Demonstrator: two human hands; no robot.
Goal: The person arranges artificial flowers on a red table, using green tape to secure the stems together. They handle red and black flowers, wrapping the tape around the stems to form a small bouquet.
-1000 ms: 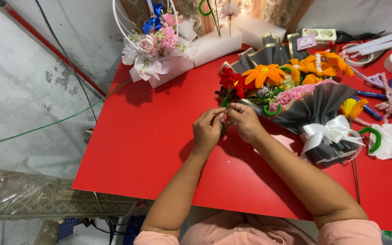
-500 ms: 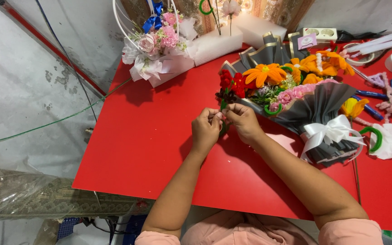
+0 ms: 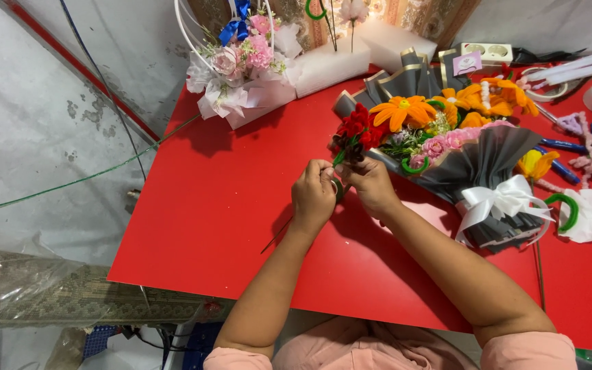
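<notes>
So both hands — left (image 3: 313, 195), right (image 3: 371, 186) — are pinching a red flower's (image 3: 352, 133) stem, bouquet (image 3: 474, 161) sitting at 3 o'clock.

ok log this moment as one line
left hand: pinching stem | right hand: pinching stem | red flower: held over red table | grey-wrapped bouquet: lying beside right hand

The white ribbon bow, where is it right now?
In the head view the white ribbon bow sits right of centre, tied round the grey-wrapped bouquet on the red table, just right of the right hand.
</notes>
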